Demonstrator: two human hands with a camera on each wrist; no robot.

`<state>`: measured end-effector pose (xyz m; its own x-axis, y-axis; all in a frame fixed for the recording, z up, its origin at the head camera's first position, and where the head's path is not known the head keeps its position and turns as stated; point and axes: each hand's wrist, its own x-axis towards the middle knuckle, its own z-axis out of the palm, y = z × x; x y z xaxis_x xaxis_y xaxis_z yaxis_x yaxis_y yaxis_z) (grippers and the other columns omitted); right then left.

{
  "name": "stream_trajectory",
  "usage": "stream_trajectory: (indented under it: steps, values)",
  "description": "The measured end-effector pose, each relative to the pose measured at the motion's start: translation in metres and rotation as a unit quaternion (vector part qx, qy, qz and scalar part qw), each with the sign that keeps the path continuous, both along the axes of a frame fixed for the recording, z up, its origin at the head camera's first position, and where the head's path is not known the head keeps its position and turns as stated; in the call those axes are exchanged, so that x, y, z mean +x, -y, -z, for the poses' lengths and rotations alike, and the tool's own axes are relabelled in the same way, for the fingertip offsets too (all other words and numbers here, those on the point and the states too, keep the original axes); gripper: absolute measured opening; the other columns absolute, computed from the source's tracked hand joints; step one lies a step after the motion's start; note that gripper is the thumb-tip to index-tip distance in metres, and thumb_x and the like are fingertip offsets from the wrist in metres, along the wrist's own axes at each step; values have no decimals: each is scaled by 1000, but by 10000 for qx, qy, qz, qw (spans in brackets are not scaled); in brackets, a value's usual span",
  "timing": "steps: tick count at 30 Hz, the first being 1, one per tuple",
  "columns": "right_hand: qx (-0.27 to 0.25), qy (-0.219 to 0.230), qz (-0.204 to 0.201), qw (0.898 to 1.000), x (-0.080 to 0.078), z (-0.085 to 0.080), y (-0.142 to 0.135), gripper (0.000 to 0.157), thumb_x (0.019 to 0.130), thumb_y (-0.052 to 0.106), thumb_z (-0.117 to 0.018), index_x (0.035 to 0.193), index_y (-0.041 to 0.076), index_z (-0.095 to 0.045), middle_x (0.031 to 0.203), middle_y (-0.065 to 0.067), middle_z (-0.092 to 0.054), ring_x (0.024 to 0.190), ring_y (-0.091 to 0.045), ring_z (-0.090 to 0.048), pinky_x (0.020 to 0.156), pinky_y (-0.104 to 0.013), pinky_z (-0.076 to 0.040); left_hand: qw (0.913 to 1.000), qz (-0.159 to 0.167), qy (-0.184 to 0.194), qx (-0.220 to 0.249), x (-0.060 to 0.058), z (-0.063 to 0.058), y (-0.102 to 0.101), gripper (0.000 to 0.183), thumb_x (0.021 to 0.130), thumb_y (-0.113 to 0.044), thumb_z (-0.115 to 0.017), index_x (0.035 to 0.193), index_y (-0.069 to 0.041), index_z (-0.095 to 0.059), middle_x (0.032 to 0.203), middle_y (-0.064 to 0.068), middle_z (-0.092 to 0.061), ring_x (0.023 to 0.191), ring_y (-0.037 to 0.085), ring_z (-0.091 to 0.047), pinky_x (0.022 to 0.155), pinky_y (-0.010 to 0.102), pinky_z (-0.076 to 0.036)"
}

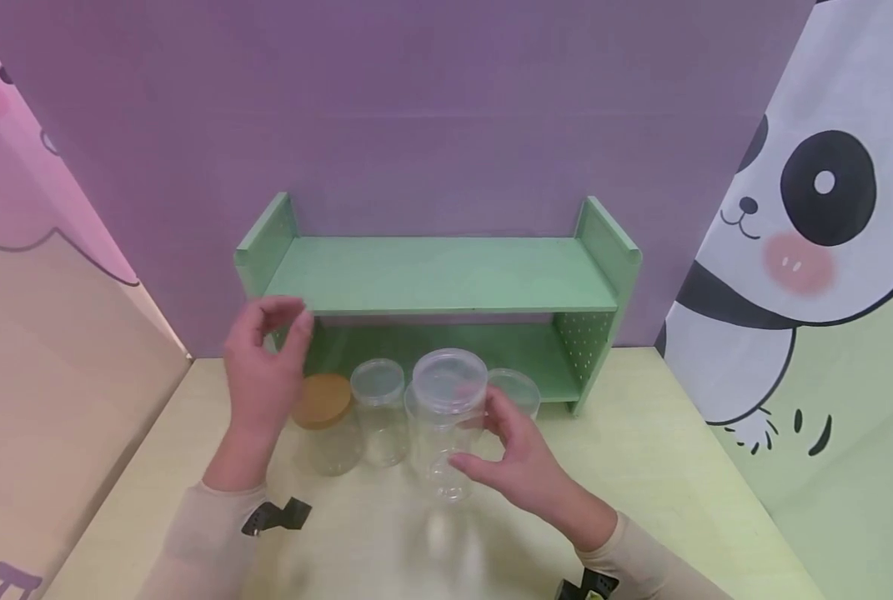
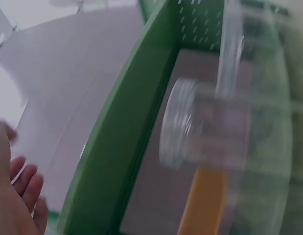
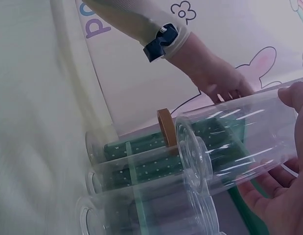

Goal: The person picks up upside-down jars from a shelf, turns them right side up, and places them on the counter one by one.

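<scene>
My right hand (image 1: 521,458) holds a clear jar with a clear lid (image 1: 449,383), thumb on its near side and fingers round its far side. That jar is upright, raised in front of the others. In the right wrist view, the thumb and fingers grip the jar (image 3: 239,137) from both sides. My left hand (image 1: 266,358) is raised by the left end of the green shelf (image 1: 446,275), fingers loosely bent, with nothing in it. Below it stands a jar with an orange-brown lid (image 1: 324,402). Beside that stands a clear-lidded jar (image 1: 380,417).
Another clear jar (image 1: 519,387) stands behind my right hand; one more is partly hidden by the held jar. The two-tier shelf stands at the back of the pale table (image 1: 641,500), against a purple wall (image 1: 446,117). A panda panel (image 1: 806,250) borders the right.
</scene>
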<state>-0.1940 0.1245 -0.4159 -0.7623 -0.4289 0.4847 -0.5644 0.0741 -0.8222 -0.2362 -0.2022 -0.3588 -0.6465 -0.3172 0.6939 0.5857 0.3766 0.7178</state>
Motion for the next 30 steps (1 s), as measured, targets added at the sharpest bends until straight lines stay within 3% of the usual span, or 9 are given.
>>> stream_trajectory:
  steps: [4, 10, 16, 21, 27, 30]
  values:
    - [-30, -9, 36, 10000, 0, -1, -2, 72, 87, -1, -89, 151, 2, -56, 140, -12, -68, 118, -37, -72, 111, -39, -58, 9929, -884, 333, 726, -11, 0, 20, 18, 101, -2, -74, 116, 6, -72, 106, -10, -68, 104, 8, -65, 99, 25, -51]
    - [-69, 17, -6, 10000, 1, -2, -4, 73, 88, -1, -88, 153, 2, -55, 142, -13, -68, 119, -36, -71, 112, -39, -57, 9870, -1377, 386, 739, -23, 10, 38, 26, 99, -6, -78, 118, 10, -69, 105, -15, -62, 102, 6, -61, 98, 25, -50]
    - [-66, 46, 10, 10000, 0, -2, -6, 75, 87, -3, -88, 154, 2, -54, 143, -13, -67, 120, -37, -71, 112, -39, -57, 9861, -1352, 476, 836, -36, 15, 45, 33, 98, -12, -82, 125, 1, -67, 112, -10, -61, 107, 10, -61, 99, 27, -54]
    - [-9, 52, 84, 10000, -1, -2, -10, 74, 87, -2, -88, 153, 3, -54, 143, -12, -66, 120, -31, -72, 113, -39, -57, 9870, -1220, 674, 796, -46, 17, 48, 36, 102, -13, -78, 136, -2, -72, 119, -11, -62, 116, 14, -65, 100, 26, -61]
    - [83, -69, 269, 9996, -6, -3, -20, 73, 88, -3, -88, 152, 4, -54, 142, -12, -66, 119, -30, -72, 113, -38, -57, 9863, -1110, 759, 957, -52, 20, 46, 35, 106, -13, -70, 140, -3, -74, 125, 11, -74, 113, 10, -67, 96, 21, -60]
    - [49, -198, 301, 9993, -9, -4, -28, 72, 89, -6, -86, 152, 3, -54, 142, -13, -66, 119, -34, -73, 112, -37, -58, 9854, -1072, 766, 1080, -52, 21, 45, 35, 107, -14, -70, 140, -3, -74, 123, 9, -75, 111, 9, -67, 91, 18, -59]
